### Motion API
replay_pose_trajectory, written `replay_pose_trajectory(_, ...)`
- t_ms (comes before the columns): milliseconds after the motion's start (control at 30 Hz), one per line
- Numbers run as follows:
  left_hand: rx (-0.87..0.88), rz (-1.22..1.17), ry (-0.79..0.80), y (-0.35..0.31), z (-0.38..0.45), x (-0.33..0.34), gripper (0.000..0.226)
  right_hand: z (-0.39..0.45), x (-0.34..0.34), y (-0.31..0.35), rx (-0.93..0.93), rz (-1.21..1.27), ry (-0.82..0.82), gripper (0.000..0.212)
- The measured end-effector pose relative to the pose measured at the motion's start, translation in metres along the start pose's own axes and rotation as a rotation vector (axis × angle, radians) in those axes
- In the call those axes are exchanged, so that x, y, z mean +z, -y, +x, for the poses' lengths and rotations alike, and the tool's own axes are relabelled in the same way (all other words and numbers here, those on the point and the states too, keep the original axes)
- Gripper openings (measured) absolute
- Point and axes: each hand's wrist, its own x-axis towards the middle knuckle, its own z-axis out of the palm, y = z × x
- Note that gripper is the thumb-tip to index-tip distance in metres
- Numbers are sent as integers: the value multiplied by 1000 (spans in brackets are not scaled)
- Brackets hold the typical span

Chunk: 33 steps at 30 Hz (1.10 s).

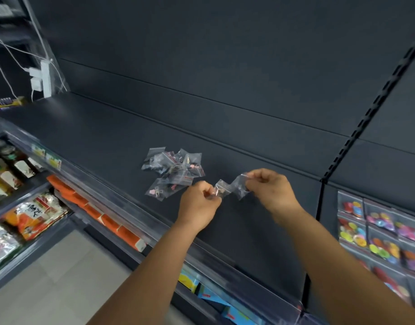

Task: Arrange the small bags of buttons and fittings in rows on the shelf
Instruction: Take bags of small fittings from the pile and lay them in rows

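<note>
A loose pile of small clear bags (pixel 172 171) with dark and pink fittings lies on the dark shelf (pixel 103 137), left of my hands. My left hand (pixel 199 204) pinches one small clear bag (pixel 221 191) at its left edge. My right hand (pixel 271 190) pinches a second small clear bag (pixel 240 185) by its top. The two bags hang side by side just above the shelf, touching or nearly so. Bags of coloured buttons (pixel 380 233) lie in rows on the neighbouring shelf at the right.
A slotted upright (pixel 356 134) divides the two shelf bays. A white power strip with cables (pixel 43 78) stands at the shelf's far left. Lower shelves at the left hold bottles, noodle packs (pixel 35 214) and orange boxes (pixel 100 216). A clear price rail runs along the shelf's front edge.
</note>
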Motion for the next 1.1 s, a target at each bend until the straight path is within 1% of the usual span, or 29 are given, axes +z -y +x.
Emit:
replay_pose_trajectory(67, -22, -194, 45, -7, -6, -4, 9, -7, -5, 4, 18, 125, -17, 14)
replay_pose_trajectory(133, -45, -350, 109, -17, -13, -6, 16, -15, -12, 6, 22, 177, -53, 13)
replay_pose_trajectory(200, -36, -445, 184, -26, -21, -7, 19, -24, -19, 7, 11, 173, -96, 11)
replay_pose_trajectory(300, -2, -541, 263, -39, -33, -4, 9, -43, -28, 8, -5, 190, -137, 14)
replay_pose_trajectory(367, 27, -549, 290, -46, -40, 3, 11, -58, -34, 8, -14, 165, -166, 18)
replay_pose_trajectory(433, 71, -516, 318, -52, -47, 13, 10, -73, -42, 8, -19, 127, -204, 23)
replay_pose_trajectory(533, 123, -450, 378, -61, -60, 29, 9, -98, -59, 5, -25, 138, -224, 30)
replay_pose_trajectory(633, 148, -417, 464, -75, -76, 46, 10, -123, -81, 3, -18, 122, -263, 32)
replay_pose_trajectory(733, 202, -420, 509, -90, -96, 65, 9, -147, -105, -3, -29, 120, -327, 32)
replay_pose_trajectory(967, 286, -392, 651, -125, -144, 116, 18, -192, -161, -25, -62, 296, -541, 31)
replay_pose_trajectory(1100, 339, -407, 675, -150, -183, 150, 15, -217, -206, -46, -96, 186, -641, 31)
